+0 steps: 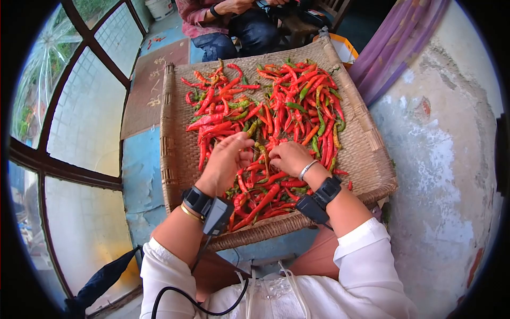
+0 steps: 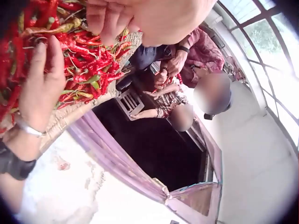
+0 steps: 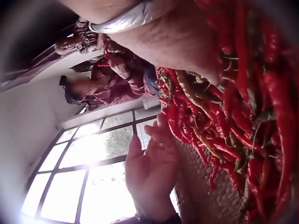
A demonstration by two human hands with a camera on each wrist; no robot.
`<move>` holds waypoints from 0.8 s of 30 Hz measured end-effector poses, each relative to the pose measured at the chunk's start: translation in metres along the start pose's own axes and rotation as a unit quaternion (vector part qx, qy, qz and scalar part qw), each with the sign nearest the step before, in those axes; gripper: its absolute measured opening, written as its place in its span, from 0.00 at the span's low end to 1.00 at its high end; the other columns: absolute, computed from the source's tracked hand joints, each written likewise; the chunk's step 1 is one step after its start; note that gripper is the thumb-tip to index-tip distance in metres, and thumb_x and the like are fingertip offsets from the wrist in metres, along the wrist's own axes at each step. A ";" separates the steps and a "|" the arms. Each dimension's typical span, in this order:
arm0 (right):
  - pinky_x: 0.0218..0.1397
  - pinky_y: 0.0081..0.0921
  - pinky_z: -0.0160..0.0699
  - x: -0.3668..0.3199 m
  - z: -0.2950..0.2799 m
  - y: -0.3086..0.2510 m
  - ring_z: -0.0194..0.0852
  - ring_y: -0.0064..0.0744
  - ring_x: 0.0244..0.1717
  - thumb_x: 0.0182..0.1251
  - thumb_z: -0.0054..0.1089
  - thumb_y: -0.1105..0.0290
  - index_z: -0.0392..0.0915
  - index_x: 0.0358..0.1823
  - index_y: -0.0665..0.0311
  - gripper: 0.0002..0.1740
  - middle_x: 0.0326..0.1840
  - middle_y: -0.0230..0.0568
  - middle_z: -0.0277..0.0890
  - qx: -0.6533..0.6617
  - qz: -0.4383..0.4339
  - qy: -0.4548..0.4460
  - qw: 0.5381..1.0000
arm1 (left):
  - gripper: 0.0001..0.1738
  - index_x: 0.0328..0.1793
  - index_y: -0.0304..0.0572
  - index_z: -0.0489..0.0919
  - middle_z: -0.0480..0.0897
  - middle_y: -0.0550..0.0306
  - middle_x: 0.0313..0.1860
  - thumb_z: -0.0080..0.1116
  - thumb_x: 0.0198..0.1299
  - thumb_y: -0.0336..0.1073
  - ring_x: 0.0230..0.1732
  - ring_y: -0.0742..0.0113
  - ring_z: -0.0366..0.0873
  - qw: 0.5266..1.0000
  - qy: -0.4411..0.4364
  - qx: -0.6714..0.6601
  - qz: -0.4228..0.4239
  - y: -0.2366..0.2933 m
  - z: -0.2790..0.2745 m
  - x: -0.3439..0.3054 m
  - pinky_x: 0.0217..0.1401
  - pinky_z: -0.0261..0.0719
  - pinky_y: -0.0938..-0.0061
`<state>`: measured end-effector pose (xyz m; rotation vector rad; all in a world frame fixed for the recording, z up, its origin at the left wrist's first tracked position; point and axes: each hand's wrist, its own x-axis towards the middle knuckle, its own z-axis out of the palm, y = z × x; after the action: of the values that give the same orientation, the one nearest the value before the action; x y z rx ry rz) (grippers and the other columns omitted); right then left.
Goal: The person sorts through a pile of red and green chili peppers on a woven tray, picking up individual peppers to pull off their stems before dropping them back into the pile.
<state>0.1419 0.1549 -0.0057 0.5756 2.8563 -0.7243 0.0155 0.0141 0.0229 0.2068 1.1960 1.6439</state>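
Red and green chili peppers (image 1: 212, 127) lie in heaps on a woven tray (image 1: 178, 122). My left hand (image 1: 226, 159) is over the left part of the heap, its fingers loosely bent; the right wrist view shows this left hand (image 3: 154, 172) with nothing in it. Close by on its right, my right hand (image 1: 292, 158) reaches down into the peppers, fingers bent. In the left wrist view the right hand (image 2: 42, 81) has its fingertips among red peppers, and whether they pinch one is unclear. A yellow-green pepper (image 1: 263, 153) lies between the hands.
The tray's thick near rim (image 1: 260, 231) is above my lap. A person in a red shirt (image 1: 194, 18) sits beyond the far edge. Windows (image 1: 79, 111) stand on the left; a purple curtain (image 1: 393, 42) and a peeling wall (image 1: 435, 159) are on the right.
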 end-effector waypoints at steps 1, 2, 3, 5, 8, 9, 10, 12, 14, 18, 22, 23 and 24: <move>0.43 0.36 0.72 -0.001 -0.001 0.001 0.73 0.43 0.36 0.52 0.55 0.60 0.79 0.34 0.59 0.12 0.33 0.42 0.76 0.033 0.004 0.016 0.999 | 0.14 0.49 0.44 0.71 0.76 0.65 0.35 0.49 0.60 0.40 0.28 0.78 0.73 1.000 -0.003 0.021 -0.001 -0.005 0.001 0.000 0.28 0.70 0.84; 0.41 0.36 0.72 -0.001 -0.002 0.001 0.74 0.43 0.34 0.52 0.55 0.62 0.79 0.31 0.60 0.11 0.31 0.41 0.77 0.067 0.008 0.032 0.997 | 0.14 0.49 0.44 0.71 0.76 0.65 0.35 0.49 0.60 0.40 0.28 0.78 0.73 1.000 -0.004 0.022 -0.003 -0.006 0.002 -0.001 0.28 0.70 0.84; 0.41 0.36 0.72 -0.002 -0.004 0.000 0.74 0.43 0.34 0.52 0.55 0.62 0.79 0.31 0.60 0.11 0.31 0.41 0.77 0.068 0.009 0.033 0.997 | 0.13 0.49 0.44 0.71 0.77 0.63 0.37 0.49 0.60 0.39 0.28 0.78 0.74 0.999 -0.008 0.052 -0.012 -0.007 0.003 -0.003 0.29 0.71 0.84; 0.37 0.32 0.72 -0.005 -0.012 -0.007 0.75 0.39 0.33 0.52 0.54 0.66 0.79 0.30 0.63 0.09 0.30 0.41 0.77 0.166 0.021 0.113 0.979 | 0.13 0.50 0.43 0.71 0.77 0.64 0.37 0.49 0.60 0.38 0.26 0.81 0.72 0.995 -0.007 0.096 -0.030 -0.007 0.006 -0.005 0.28 0.70 0.86; 0.34 0.27 0.71 -0.013 -0.018 -0.021 0.75 0.32 0.29 0.52 0.53 0.70 0.79 0.29 0.65 0.08 0.26 0.42 0.77 0.334 -0.027 0.128 0.933 | 0.13 0.49 0.42 0.71 0.76 0.66 0.35 0.49 0.60 0.38 0.25 0.83 0.70 0.985 -0.052 0.159 -0.048 -0.012 0.008 -0.007 0.27 0.68 0.87; 0.31 0.20 0.70 -0.015 -0.017 -0.023 0.73 0.24 0.27 0.55 0.52 0.71 0.77 0.32 0.67 0.08 0.26 0.38 0.76 0.345 -0.057 0.107 0.931 | 0.13 0.49 0.42 0.71 0.76 0.66 0.35 0.49 0.60 0.38 0.25 0.83 0.70 0.985 -0.051 0.158 -0.049 -0.013 0.009 -0.008 0.27 0.68 0.87; 0.31 0.20 0.70 -0.015 -0.017 -0.024 0.73 0.24 0.27 0.55 0.52 0.71 0.77 0.32 0.67 0.08 0.26 0.38 0.76 0.345 -0.056 0.107 0.931 | 0.12 0.47 0.41 0.72 0.76 0.66 0.34 0.49 0.60 0.38 0.25 0.83 0.70 0.981 -0.076 0.174 -0.047 -0.013 0.011 -0.009 0.27 0.68 0.87; 0.29 0.17 0.70 -0.017 -0.019 -0.026 0.72 0.21 0.27 0.58 0.49 0.72 0.73 0.36 0.67 0.08 0.28 0.33 0.75 0.557 -0.040 0.035 0.829 | 0.11 0.45 0.40 0.73 0.75 0.66 0.32 0.50 0.59 0.37 0.23 0.83 0.68 0.970 -0.126 0.205 -0.042 -0.014 0.014 -0.012 0.25 0.68 0.87; 0.29 0.15 0.71 -0.018 -0.029 -0.020 0.72 0.19 0.28 0.60 0.47 0.72 0.70 0.38 0.66 0.07 0.31 0.32 0.73 0.535 -0.036 0.012 0.844 | 0.10 0.43 0.41 0.74 0.76 0.65 0.31 0.50 0.59 0.37 0.21 0.83 0.66 0.973 -0.126 0.190 -0.040 -0.014 0.013 -0.011 0.23 0.66 0.87; 0.32 0.24 0.74 -0.013 -0.022 0.010 0.73 0.28 0.29 0.57 0.50 0.74 0.71 0.37 0.65 0.06 0.32 0.36 0.74 0.454 -0.027 0.101 0.885 | 0.10 0.41 0.41 0.73 0.78 0.64 0.27 0.49 0.60 0.39 0.19 0.85 0.65 0.967 -0.085 0.233 -0.057 -0.001 0.013 -0.012 0.21 0.63 0.89; 0.48 0.35 0.68 -0.015 -0.010 0.028 0.67 0.46 0.44 0.45 0.58 0.74 0.73 0.38 0.62 0.14 0.37 0.46 0.70 -0.095 -0.020 0.056 0.994 | 0.12 0.39 0.41 0.71 0.77 0.59 0.34 0.45 0.62 0.42 0.19 0.81 0.67 0.993 0.003 -0.005 0.118 0.010 0.003 -0.001 0.21 0.66 0.88; 0.49 0.34 0.67 -0.013 -0.005 0.031 0.67 0.44 0.45 0.45 0.58 0.74 0.74 0.36 0.62 0.12 0.36 0.46 0.70 -0.113 0.003 0.012 0.993 | 0.12 0.43 0.41 0.70 0.78 0.59 0.36 0.46 0.62 0.42 0.20 0.81 0.68 0.991 0.043 -0.048 0.119 0.013 0.000 0.000 0.22 0.68 0.87; 0.49 0.33 0.66 -0.012 -0.005 0.031 0.66 0.43 0.46 0.45 0.58 0.74 0.74 0.33 0.62 0.11 0.36 0.45 0.69 -0.132 0.026 -0.032 0.990 | 0.14 0.47 0.41 0.69 0.78 0.60 0.38 0.46 0.61 0.42 0.21 0.81 0.70 0.985 0.082 -0.091 0.120 0.015 -0.002 0.000 0.22 0.70 0.87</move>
<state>0.1650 0.1780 -0.0122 0.5735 2.7999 -0.3410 0.0049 0.0134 0.0339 0.1037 1.1692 2.0027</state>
